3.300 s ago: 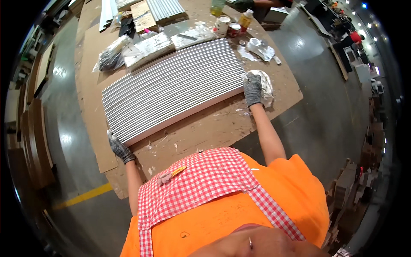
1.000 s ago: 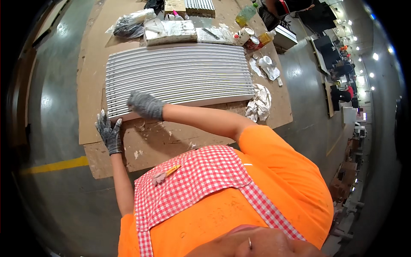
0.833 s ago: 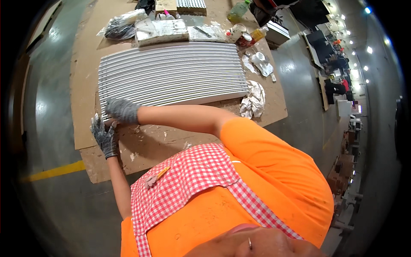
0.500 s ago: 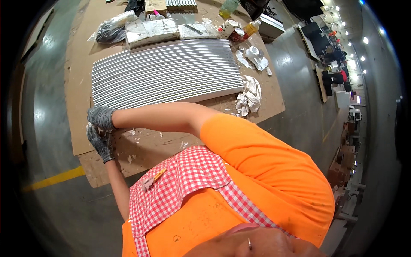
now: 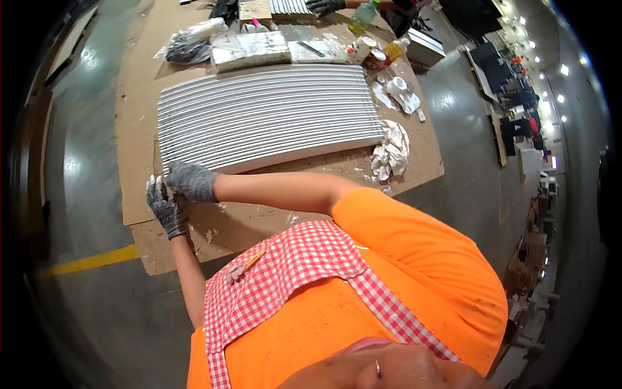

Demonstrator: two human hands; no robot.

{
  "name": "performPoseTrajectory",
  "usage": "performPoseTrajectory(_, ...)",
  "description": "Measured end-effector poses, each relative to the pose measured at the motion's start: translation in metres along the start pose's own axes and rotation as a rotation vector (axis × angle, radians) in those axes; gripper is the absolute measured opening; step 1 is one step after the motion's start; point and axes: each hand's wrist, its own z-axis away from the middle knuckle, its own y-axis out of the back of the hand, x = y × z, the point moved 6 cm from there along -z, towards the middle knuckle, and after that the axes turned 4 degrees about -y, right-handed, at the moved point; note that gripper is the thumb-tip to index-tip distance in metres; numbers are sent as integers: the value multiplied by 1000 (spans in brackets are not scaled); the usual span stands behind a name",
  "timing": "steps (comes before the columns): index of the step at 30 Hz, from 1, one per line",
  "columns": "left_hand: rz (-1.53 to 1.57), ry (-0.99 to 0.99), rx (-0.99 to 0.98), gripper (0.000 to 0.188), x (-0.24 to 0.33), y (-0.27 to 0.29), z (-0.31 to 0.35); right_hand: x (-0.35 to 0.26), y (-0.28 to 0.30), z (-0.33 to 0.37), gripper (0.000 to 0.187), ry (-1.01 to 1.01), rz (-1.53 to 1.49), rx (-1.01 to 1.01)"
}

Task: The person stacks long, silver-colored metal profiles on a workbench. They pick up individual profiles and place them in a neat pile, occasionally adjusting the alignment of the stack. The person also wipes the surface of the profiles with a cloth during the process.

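A broad block of white ridged strips (image 5: 269, 117) lies side by side on the cardboard-covered table (image 5: 139, 155). Both my hands wear grey knit gloves at its near left corner. My right hand (image 5: 192, 181) reaches across with bent, closed fingers at the strips' ends; whatever they grip is hidden. Just below and left of it is my left hand (image 5: 167, 211), palm toward the right hand. Its whitish-tipped fingers stretch upward, apart, and I see nothing held in them. A small pale patch shows between the hands, too small to name.
Behind the strips lie white-smeared blocks (image 5: 249, 52), a plastic bag (image 5: 189, 44) and several cans and bottles (image 5: 376, 58). Crumpled paper (image 5: 391, 150) sits at the right. Another person's gloved hand (image 5: 325, 6) rests at the far edge on more strips.
The whole view has shifted rightward. My right hand has moved right along the near edge, slightly away from my left hand. Another person's gloved hand has come in at the far side.
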Motion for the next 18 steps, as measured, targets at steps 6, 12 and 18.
performPoseTrajectory(6, 204, 124, -54, 53, -24, -8, 7, -11, -6, -14, 27, 44, -1, 66)
performPoseTrajectory(12, 188, 155, -69, 52, -23, -7, 5, -18, 4, -10, 28, 96, 68, 71)
performPoseTrajectory(18, 51, 21, -59, 45, -7, -5, 1, -10, 10, 4, 25, 2, -41, 206)
